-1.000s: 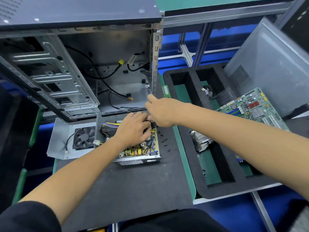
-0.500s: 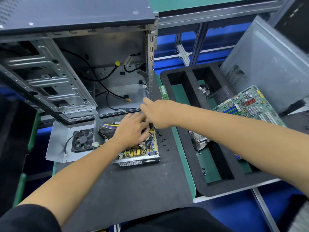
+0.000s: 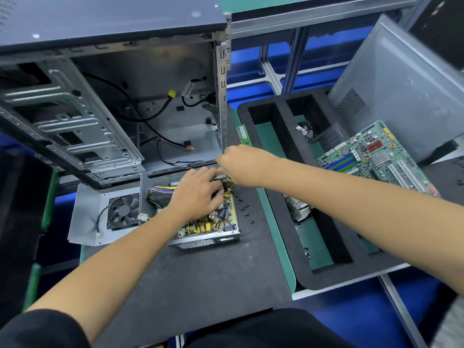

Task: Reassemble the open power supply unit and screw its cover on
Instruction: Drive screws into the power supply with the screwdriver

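Now your left hand (image 3: 198, 194) lies palm down inside the open power supply unit (image 3: 200, 217), just left of the frame's centre, its fingers spread loosely over the wiring and the yellow circuit board; whether any of them pinches something underneath cannot be told. Your right hand (image 3: 241, 164) reaches in from the right and meets the left at the unit's far right corner, fingers curled down and hidden, so what they hold, if anything, cannot be told. A thin metal edge shows between the two hands.

The unit sits on the dark mat (image 3: 190, 280), its perforated front wall facing you and its bundle of purple and yellow wires (image 3: 157, 192) gathered at the left side. Its cover (image 3: 85, 214), with the black fan (image 3: 123, 212) mounted in it, lies flat just beside the unit on the left, a white connector dangling from the fan cable. Small black screws (image 3: 244, 209) are scattered on the mat just right of the unit.

Behind the unit, in the upper left of the frame, stands an open computer case (image 3: 105, 96) with loose black cables inside. To the right, a black foam tray (image 3: 296, 222) holds a finned heatsink (image 3: 297, 209), and a green motherboard (image 3: 376, 156) rests tilted on its far right edge, in front of a grey side panel (image 3: 401, 79).
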